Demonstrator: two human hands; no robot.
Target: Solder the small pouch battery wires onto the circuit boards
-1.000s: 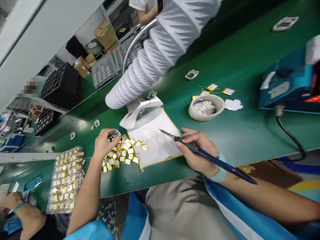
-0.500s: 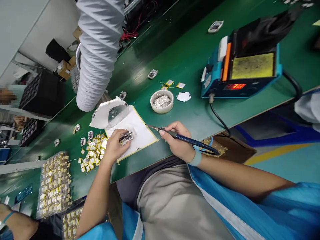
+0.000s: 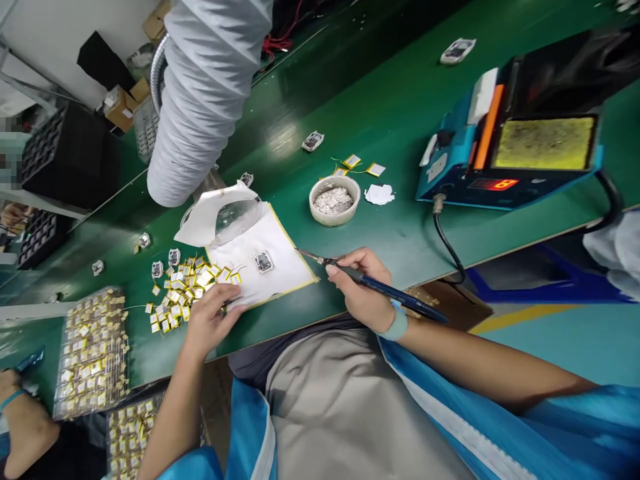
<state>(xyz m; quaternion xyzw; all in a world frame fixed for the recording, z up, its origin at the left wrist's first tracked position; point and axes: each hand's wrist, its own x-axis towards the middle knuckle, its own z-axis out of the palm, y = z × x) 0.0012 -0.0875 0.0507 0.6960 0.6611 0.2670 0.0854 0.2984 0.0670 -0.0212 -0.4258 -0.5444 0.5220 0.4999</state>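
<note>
A soldering iron (image 3: 383,287) sits clenched in the right hand (image 3: 363,290), its tip near a small metal-framed module (image 3: 264,262) lying on a white paper sheet (image 3: 283,270); the released, open left hand (image 3: 213,317) rests at the sheet's edge, beside a heap of yellow-taped pouch cells (image 3: 185,293) on the green counter (image 3: 380,227).
</note>
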